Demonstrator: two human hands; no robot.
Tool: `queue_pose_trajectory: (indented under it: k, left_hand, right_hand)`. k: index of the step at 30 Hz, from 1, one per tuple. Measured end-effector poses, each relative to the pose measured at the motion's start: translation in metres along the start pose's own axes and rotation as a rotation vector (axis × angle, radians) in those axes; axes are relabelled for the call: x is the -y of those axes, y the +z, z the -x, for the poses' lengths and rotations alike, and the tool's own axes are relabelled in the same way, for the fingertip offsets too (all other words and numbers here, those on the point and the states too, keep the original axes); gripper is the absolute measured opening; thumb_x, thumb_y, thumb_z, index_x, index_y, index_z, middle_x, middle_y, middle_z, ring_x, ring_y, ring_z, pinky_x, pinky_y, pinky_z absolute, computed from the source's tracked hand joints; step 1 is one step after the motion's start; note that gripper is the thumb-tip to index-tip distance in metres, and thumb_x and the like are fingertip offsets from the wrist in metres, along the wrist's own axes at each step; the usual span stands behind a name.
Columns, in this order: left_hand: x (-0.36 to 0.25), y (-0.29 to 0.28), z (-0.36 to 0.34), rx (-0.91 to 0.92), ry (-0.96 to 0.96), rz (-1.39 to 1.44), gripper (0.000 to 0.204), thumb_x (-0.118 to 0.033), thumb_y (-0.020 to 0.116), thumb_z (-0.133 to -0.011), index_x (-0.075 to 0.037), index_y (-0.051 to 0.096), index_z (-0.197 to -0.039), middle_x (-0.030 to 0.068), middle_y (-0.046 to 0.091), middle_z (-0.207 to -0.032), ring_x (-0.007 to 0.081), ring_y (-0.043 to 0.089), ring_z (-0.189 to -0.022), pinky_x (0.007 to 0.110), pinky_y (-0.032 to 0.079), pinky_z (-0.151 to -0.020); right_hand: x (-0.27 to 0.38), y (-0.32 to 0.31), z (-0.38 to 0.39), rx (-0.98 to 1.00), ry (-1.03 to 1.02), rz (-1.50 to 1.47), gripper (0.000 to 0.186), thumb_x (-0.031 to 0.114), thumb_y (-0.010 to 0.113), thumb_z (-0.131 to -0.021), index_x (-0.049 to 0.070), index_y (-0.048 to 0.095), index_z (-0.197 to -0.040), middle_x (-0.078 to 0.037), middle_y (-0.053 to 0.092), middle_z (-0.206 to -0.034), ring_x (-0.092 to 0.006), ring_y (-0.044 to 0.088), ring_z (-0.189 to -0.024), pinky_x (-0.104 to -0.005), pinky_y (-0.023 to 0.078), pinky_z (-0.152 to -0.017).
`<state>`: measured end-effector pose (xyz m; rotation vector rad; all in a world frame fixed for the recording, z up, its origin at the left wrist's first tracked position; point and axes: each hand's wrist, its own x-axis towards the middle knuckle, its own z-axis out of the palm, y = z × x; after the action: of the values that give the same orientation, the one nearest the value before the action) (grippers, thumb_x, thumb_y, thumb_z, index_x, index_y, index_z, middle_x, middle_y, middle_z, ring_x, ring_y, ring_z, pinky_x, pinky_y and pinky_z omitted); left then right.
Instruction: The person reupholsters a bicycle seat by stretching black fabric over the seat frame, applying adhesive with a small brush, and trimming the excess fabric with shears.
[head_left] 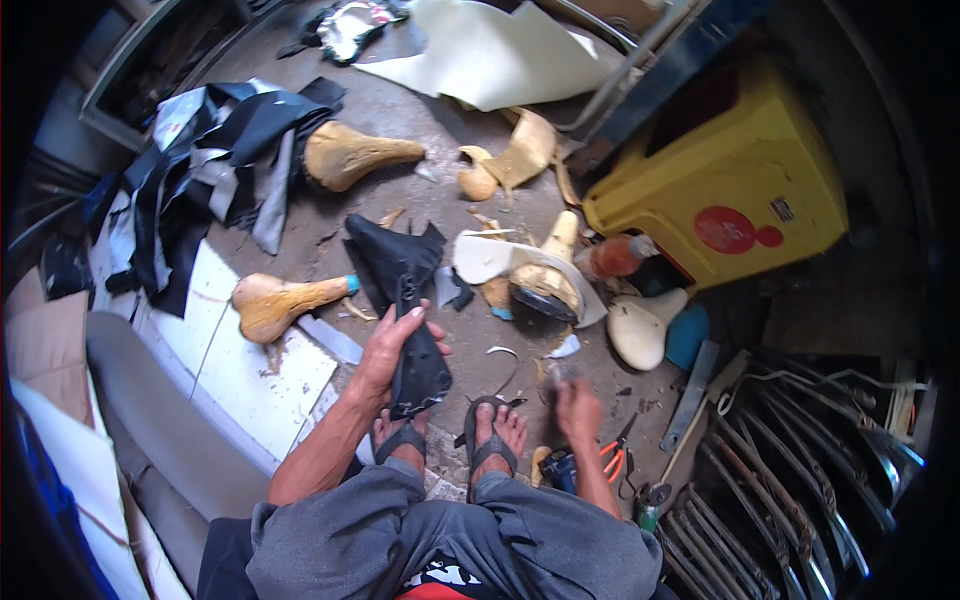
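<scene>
Here, a black saddle cover (415, 355), limp & creased, is gripped by the left hand (392, 345) above the sandalled feet (450, 438). Right hand (575, 405) is blurred; grip can't be told. Orange-handled pliers (615, 455) lie just beside it; bare foam saddles (275, 300) farther out.

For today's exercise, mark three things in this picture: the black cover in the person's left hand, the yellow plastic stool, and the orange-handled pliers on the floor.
black cover (418, 365), head view, on its lower half below the left hand.
yellow plastic stool (745, 165), head view, on its broad yellow side.
orange-handled pliers (613, 458), head view, on the orange handles.
</scene>
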<state>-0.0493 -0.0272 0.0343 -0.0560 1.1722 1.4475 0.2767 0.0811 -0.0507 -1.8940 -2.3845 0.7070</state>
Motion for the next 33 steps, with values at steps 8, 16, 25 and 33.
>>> queue_pose_trajectory:
  k: [8, 16, 25, 33]
  left_hand:
    - [0.002, 0.003, -0.004, 0.012, 0.025, 0.06, 0.046, -0.032, 0.058, -0.1, -0.004, 0.045, -0.133, 0.0146, 0.067, -0.095, 0.0242, 0.072, -0.084, 0.034, 0.062, -0.066]
    - [0.007, 0.008, -0.002, -0.006, 0.028, -0.071, 0.042, -0.031, 0.059, -0.1, -0.006, 0.046, -0.132, 0.011, 0.065, -0.096, 0.021, 0.07, -0.084, 0.032, 0.06, -0.068]
    - [0.011, 0.007, -0.002, 0.074, -0.017, -0.254, 0.046, -0.032, 0.06, -0.099, -0.005, 0.043, -0.133, 0.0092, 0.064, -0.097, 0.018, 0.069, -0.084, 0.03, 0.057, -0.069]
    - [0.018, 0.008, -0.005, 0.092, -0.03, -0.261, 0.035, -0.031, 0.062, -0.098, -0.005, 0.048, -0.118, 0.0074, 0.061, -0.092, 0.0161, 0.066, -0.078, 0.029, 0.053, -0.068]
  right_hand:
    - [0.046, -0.041, -0.004, 0.062, -0.064, -0.356, 0.024, 0.023, 0.064, -0.095, 0.001, 0.068, -0.104, -0.013, 0.071, -0.082, -0.0227, 0.068, -0.074, -0.0369, 0.053, -0.069]
    - [0.195, -0.066, 0.019, 0.509, -0.94, -0.391, 0.021, 0.025, 0.063, -0.096, 0.005, 0.057, -0.098, -0.014, 0.064, -0.084, -0.0345, 0.067, -0.08, -0.0449, 0.051, -0.065]
    - [0.192, -0.058, 0.023, 0.569, -0.982, -0.419, 0.015, 0.018, 0.062, -0.096, 0.004, 0.057, -0.096, -0.013, 0.06, -0.085, -0.0334, 0.065, -0.081, -0.0429, 0.051, -0.068]
    - [0.185, -0.052, 0.027, 0.56, -0.985, -0.567, 0.012, 0.005, 0.066, -0.089, 0.0, 0.061, -0.099, -0.016, 0.062, -0.089, -0.0357, 0.063, -0.083, -0.0412, 0.053, -0.074]
